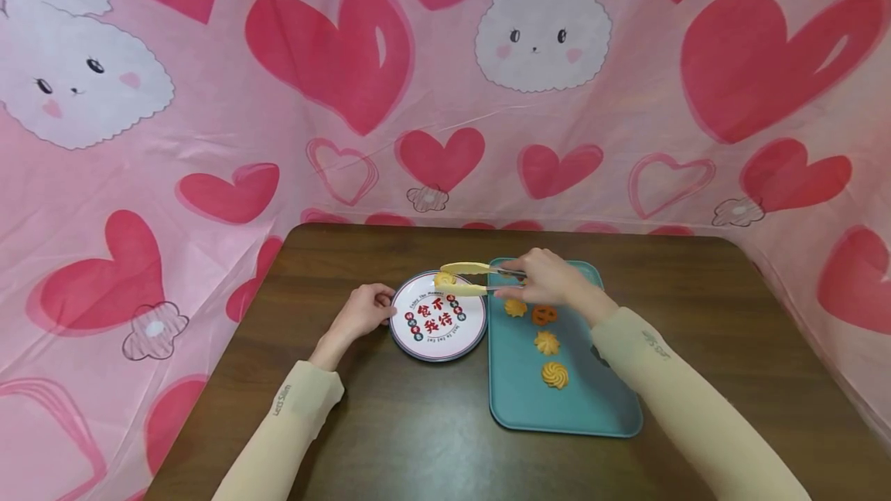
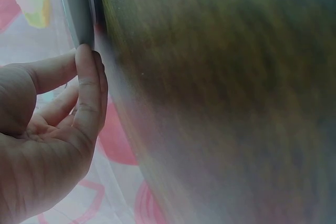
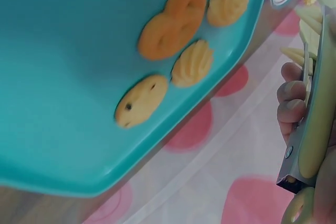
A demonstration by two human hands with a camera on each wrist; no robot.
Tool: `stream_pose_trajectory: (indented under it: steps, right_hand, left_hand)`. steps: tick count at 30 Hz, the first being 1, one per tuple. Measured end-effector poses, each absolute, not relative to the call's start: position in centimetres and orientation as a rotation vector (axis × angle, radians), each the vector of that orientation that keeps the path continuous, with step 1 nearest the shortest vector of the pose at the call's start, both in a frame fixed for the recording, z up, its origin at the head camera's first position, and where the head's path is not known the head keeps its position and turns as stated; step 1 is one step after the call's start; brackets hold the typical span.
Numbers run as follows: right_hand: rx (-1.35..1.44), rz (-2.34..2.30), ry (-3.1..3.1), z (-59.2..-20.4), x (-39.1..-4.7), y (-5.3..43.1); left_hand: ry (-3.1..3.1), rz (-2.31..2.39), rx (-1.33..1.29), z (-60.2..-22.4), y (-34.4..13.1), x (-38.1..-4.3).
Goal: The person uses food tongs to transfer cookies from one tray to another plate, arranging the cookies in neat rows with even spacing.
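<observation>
Plate (image 1: 445, 349) is pinched by left hand (image 1: 365, 306), tongs (image 1: 462, 290) gripped by right hand (image 1: 546, 277). At plate's twelve o'clock one cookie (image 1: 443, 279) is positioned; tray cookies (image 1: 554, 375) are left.

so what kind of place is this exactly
Probably a small staged tabletop set indoors rather than a working kitchen: a pink printed cloth hangs behind and beside a wooden table, which holds a teal tray of cookies and a plate.

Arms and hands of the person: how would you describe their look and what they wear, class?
The left sleeve and right sleeve are pale cream, each with small dark lettering near its cuff; the left one reads "Let's Slim". The left hand and right hand wear no gloves.
</observation>
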State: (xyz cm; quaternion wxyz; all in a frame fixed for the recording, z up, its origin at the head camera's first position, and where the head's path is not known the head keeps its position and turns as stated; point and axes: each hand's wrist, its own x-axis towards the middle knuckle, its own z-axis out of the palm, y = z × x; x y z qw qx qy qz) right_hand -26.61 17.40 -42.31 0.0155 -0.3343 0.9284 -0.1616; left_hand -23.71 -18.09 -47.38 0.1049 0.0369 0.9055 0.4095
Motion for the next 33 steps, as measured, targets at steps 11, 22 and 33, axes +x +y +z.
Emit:
stream_pose_trajectory:
  steps: [11,22,33]
  right_hand:
    - [-1.032,-0.490,2.859,-43.4,-27.2,14.6]
    - [-0.972,-0.438,2.862,-44.2,-27.1,13.3]
    - [-0.952,-0.397,2.882,-44.6,-27.1,13.2]
  left_hand:
    - [2.673,1.193,0.115,-47.5,-18.2,-23.8]
    - [2.655,1.201,0.102,-47.5,-18.1,-23.8]
    - [2.664,1.194,0.108,-47.5,-18.2,-23.8]
